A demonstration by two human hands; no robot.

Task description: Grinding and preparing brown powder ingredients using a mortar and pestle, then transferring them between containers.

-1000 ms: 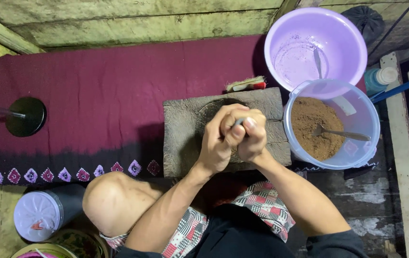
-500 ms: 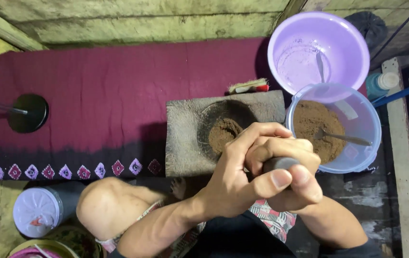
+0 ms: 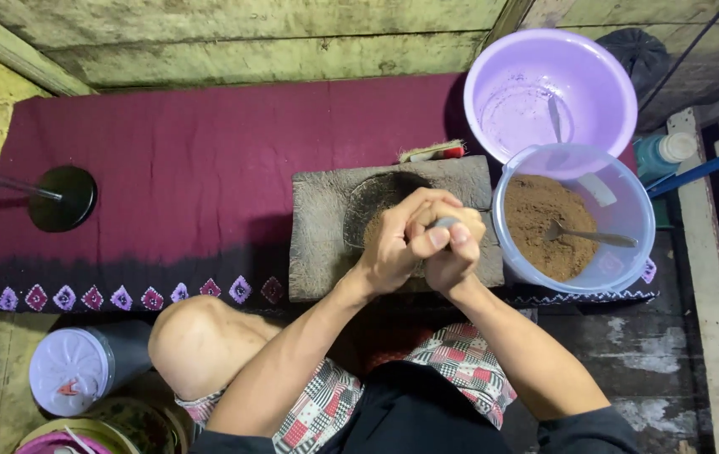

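Note:
My left hand (image 3: pixel 397 240) and my right hand (image 3: pixel 452 248) are clasped together around a grey pestle (image 3: pixel 443 223), of which only the top end shows between the fingers. They are held over the round hollow of a grey stone mortar block (image 3: pixel 321 231), which holds some brown powder. The block lies on a maroon cloth (image 3: pixel 174 168). Just right of my hands stands a clear plastic bowl (image 3: pixel 624 197) of brown powder with a metal spoon (image 3: pixel 590 237) in it.
An empty purple basin (image 3: pixel 548 88) sits behind the bowl. A small brush (image 3: pixel 431 152) lies behind the block. A black round base with a rod (image 3: pixel 61 197) stands at the left. A white-lidded container (image 3: pixel 73 370) is beside my bare knee (image 3: pixel 200 340).
My clasped hands rose toward the camera half a second ago, baring the hollow, and have come back down onto the block.

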